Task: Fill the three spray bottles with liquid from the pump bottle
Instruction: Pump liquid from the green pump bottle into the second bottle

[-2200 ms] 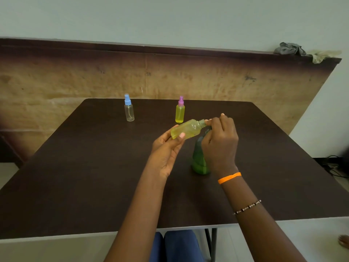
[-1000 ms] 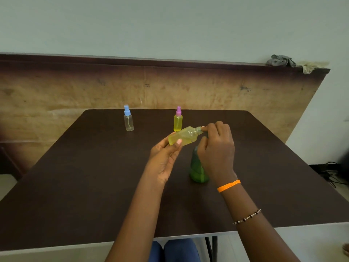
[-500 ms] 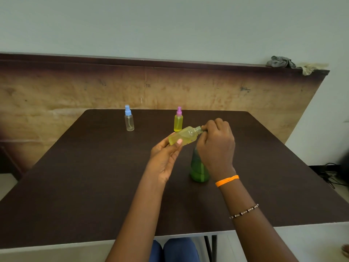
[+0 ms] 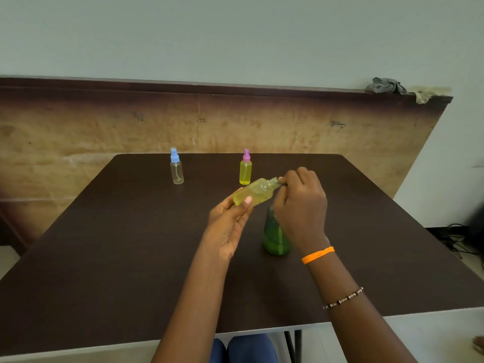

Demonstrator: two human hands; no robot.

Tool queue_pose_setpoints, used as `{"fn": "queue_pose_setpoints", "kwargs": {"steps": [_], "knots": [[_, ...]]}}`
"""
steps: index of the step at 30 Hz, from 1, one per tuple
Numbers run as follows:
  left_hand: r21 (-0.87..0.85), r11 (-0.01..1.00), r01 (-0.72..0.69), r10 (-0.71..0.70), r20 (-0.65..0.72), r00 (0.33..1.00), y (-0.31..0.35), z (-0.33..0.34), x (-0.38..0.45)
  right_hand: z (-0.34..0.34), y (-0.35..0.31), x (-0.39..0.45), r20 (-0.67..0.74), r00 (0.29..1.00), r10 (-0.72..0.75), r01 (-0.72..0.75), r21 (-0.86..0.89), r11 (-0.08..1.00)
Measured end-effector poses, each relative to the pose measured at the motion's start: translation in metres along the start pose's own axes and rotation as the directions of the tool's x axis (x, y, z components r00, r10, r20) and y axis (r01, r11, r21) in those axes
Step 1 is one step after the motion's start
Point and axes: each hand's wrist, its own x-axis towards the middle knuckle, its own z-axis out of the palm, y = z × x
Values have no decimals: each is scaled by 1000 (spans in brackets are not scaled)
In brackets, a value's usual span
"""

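My left hand (image 4: 230,221) holds a small uncapped spray bottle (image 4: 258,192) filled with yellow liquid, tilted with its threaded neck pointing right. My right hand (image 4: 301,203) is curled over the top of the green pump bottle (image 4: 275,237), fingertips right at the small bottle's neck. The pump head is hidden under that hand. A clear spray bottle with a blue cap (image 4: 176,170) stands at the back left. Further right, a pink-capped spray bottle (image 4: 245,170) full of yellow liquid stands upright.
Everything stands on a dark brown table (image 4: 104,258) with its near edge close to my knees. A wooden panel (image 4: 78,132) rises behind the far edge, with rags (image 4: 386,86) on its top right. Cables (image 4: 458,239) lie on the floor at the right.
Both hands keep their holds, and the small bottle's neck stays at my right fingertips. My right wrist has shifted slightly over the green bottle. The standing bottles have not moved.
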Motion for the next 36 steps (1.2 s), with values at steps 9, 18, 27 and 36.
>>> {"fn": "queue_pose_setpoints", "kwargs": {"steps": [9, 18, 27, 36], "knots": [[-10, 1000, 0, 0, 3, 1000, -4, -5, 4, 7, 2, -15, -6, 1000, -30, 30, -38, 999], [-23, 1000, 22, -22, -12, 1000, 1, -5, 2, 4, -7, 2, -23, 997, 71, -68, 107, 992], [-30, 999, 37, -37, -28, 999, 0, -3, 0, 19, 5, -15, -140, 990, 22, -6, 108, 994], [-19, 999, 29, -29, -31, 999, 4, -2, 0, 11, 1, -10, -86, 996, -18, 18, 4, 1000]]}}
